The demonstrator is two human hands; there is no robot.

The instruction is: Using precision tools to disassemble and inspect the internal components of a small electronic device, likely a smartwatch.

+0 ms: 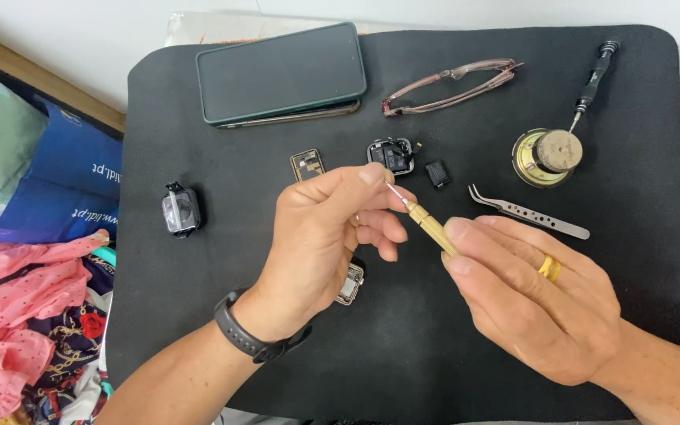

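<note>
My right hand point(541, 295) holds a small brass precision screwdriver point(428, 224), its thin tip pointing up and left. My left hand point(328, 236) pinches that tip between thumb and forefinger; a dark band sits on this wrist. Both hands hover over a black mat point(403, 346). A small silver watch case point(350, 283) lies on the mat just under my left hand, partly hidden. Small dark watch parts point(392, 154), a little black block point(437, 173) and a thin gold-edged frame point(307, 164) lie just beyond my fingers.
A dark green phone point(281, 72) and folded glasses point(450, 85) lie at the back. Metal tweezers point(529, 212), a round speaker magnet point(546, 156) and a black screwdriver point(593, 79) are at the right. A small clear-faced module point(180, 209) sits left. Cloth and a blue bag point(57, 181) crowd the left edge.
</note>
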